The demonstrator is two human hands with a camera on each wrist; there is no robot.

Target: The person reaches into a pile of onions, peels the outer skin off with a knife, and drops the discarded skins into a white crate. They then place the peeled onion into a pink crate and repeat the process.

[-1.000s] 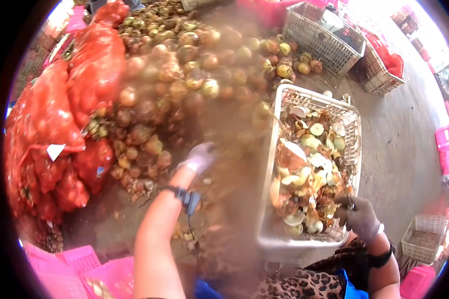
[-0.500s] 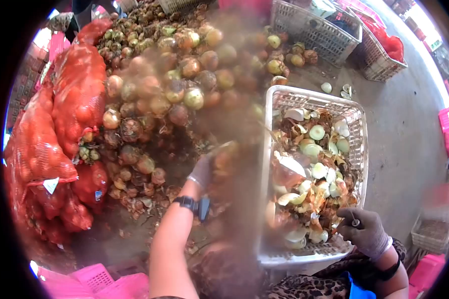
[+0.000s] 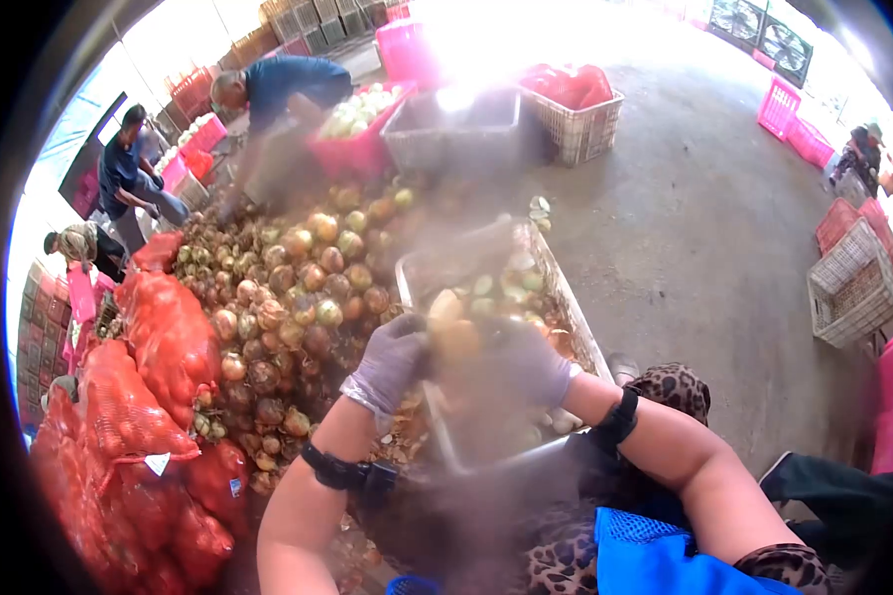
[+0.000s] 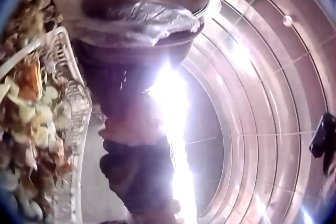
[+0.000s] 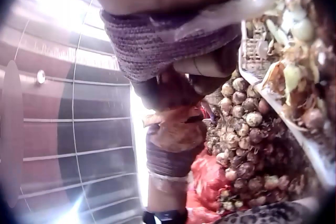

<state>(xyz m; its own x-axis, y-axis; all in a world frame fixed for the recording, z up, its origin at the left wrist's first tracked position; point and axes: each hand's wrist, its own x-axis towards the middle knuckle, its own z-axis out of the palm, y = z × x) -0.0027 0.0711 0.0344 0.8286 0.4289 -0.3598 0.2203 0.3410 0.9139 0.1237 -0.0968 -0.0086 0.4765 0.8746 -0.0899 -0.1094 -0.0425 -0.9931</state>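
Observation:
Both gloved hands meet above the near part of the white crate (image 3: 577,315). The left hand (image 3: 392,365) holds a yellow-brown onion (image 3: 454,332), its fingers curled round the left side. At the onion's right side is the right hand (image 3: 526,365), blurred by a smear on the lens. In the right wrist view the onion (image 5: 176,129) lies between the right hand (image 5: 173,50) and the left hand (image 5: 170,158), and the right fingers are curled. The left wrist view shows both hands dark against glare. Whether the right hand holds a tool is hidden. Peels and cut onion pieces fill the crate.
A large onion pile (image 3: 298,288) spreads left of the crate, beside red mesh sacks (image 3: 169,337). Farther back are a pink crate (image 3: 352,139), a grey crate (image 3: 446,129) and several people. Another person's leg (image 3: 833,481) reaches in at the right.
The view has tilted up, bringing people into sight. The left hand has come from the pile to the crate with an onion, and the right hand has moved left to meet it.

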